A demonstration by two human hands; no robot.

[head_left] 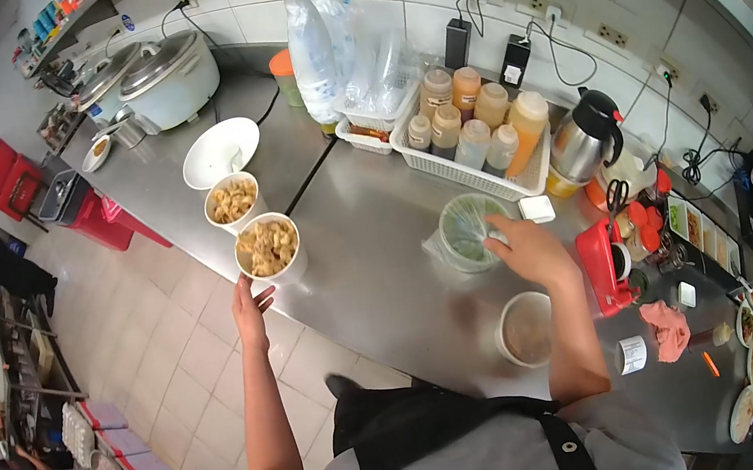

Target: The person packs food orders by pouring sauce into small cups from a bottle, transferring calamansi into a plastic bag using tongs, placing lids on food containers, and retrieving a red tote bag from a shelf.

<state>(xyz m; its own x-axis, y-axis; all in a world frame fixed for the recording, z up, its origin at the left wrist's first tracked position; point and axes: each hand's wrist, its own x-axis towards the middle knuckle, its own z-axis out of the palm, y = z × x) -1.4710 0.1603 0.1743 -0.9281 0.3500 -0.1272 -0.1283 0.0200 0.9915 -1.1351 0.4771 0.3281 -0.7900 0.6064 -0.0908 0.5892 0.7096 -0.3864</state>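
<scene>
My left hand [252, 309] is at the lower side of a white paper cup [287, 269] heaped with light brown fried pieces. Its fingers are stretched out and touch or nearly touch the cup. Right behind it stands a second white paper cup [240, 223] with similar food. My right hand [532, 250] is at the right rim of a round clear tub [472, 263] with green contents and a clear plastic bag [474, 218] over it. Thumb and fingers pinch the plastic. Nearer my body sits a round container [525, 330] with a brownish top.
Behind the tub, a white basket [478, 179] holds several sauce bottles, with a steel jug [585, 138] beside it. A white plate [221, 152] and large cookers [168, 78] stand at the back left. On the right are a red holder [607, 273] with scissors and a pink cloth [667, 330].
</scene>
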